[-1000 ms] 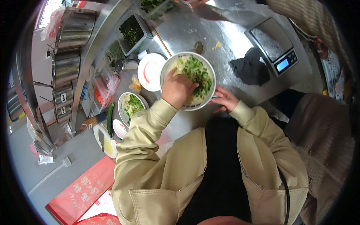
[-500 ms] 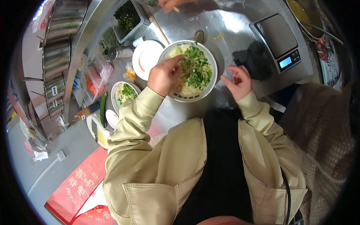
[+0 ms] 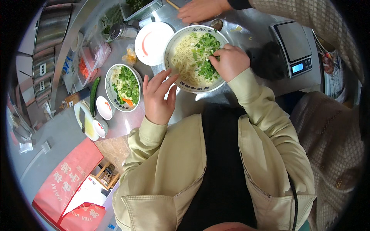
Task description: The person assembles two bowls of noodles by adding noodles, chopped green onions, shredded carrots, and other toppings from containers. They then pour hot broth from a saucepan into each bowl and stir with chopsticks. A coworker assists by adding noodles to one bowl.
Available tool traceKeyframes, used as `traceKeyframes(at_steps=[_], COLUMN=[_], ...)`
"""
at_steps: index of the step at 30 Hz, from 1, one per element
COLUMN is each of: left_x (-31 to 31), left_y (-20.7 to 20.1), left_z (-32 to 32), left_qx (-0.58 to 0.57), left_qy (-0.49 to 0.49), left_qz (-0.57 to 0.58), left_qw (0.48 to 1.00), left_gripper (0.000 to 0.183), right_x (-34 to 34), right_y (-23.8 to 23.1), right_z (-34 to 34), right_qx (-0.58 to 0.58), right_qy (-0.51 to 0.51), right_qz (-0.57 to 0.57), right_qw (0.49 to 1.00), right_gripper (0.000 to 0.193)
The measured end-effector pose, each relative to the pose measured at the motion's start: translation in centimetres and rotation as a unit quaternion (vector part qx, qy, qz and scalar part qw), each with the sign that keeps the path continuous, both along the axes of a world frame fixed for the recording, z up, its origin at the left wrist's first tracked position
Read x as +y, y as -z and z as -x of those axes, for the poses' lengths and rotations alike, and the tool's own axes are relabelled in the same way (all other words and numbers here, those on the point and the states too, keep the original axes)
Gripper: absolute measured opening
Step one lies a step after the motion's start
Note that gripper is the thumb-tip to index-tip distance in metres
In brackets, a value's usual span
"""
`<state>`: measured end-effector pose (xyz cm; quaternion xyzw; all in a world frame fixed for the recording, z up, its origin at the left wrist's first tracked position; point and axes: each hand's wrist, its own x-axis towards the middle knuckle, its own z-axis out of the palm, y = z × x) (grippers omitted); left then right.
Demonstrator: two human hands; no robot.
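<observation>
The right hand (image 3: 231, 61) hides part of the greens (image 3: 206, 57); far off, a co-worker's hand (image 3: 200, 9) is cut off at the edge.

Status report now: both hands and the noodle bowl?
Left hand open beside noodle bowl. Right hand pinching greens inside. Another person's hand behind bowl.

Left hand (image 3: 157, 98) lies open, fingers spread (palm down), while right hand (image 3: 230, 61) curls, fingertips pinched.
</observation>
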<state>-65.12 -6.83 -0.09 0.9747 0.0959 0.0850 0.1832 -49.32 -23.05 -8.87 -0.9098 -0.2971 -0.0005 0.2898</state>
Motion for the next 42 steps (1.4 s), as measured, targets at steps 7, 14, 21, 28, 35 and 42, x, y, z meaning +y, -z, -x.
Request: traceKeyframes(at_steps=[7, 14, 21, 28, 35, 42], left_x=[1.0, 1.6, 2.1, 2.5, 2.6, 2.9], left_y=[-0.3, -0.4, 0.3, 0.5, 0.9, 0.9], left_z=[1.8, 2.0, 1.9, 2.0, 2.1, 2.2], left_qx=[-0.015, -0.022, -0.021, -0.026, -0.037, -0.039], left_qy=[-0.03, -0.033, -0.025, -0.024, -0.022, -0.027], left_qz=[0.017, 0.031, 0.043, 0.045, 0.055, 0.054], left_qw=[0.999, 0.999, 0.999, 0.998, 0.998, 0.997], left_gripper=[0.032, 0.03, 0.03, 0.03, 0.03, 0.03], right_x=[0.6, -0.1, 0.3, 0.3, 0.5, 0.1], right_y=[0.1, -0.3, -0.4, -0.5, -0.3, -0.5], right_z=[0.2, 0.4, 0.5, 0.4, 0.4, 0.3], right_qx=[-0.024, -0.025, -0.032, -0.03, -0.05, -0.008], right_qy=[0.004, -0.018, -0.018, -0.015, -0.022, -0.011], right_qz=[-0.02, -0.023, 0.006, 0.008, 0.022, -0.033], right_qw=[1.0, 0.999, 0.999, 0.999, 0.998, 0.999], right_gripper=[0.009, 0.01, 0.012, 0.013, 0.014, 0.011])
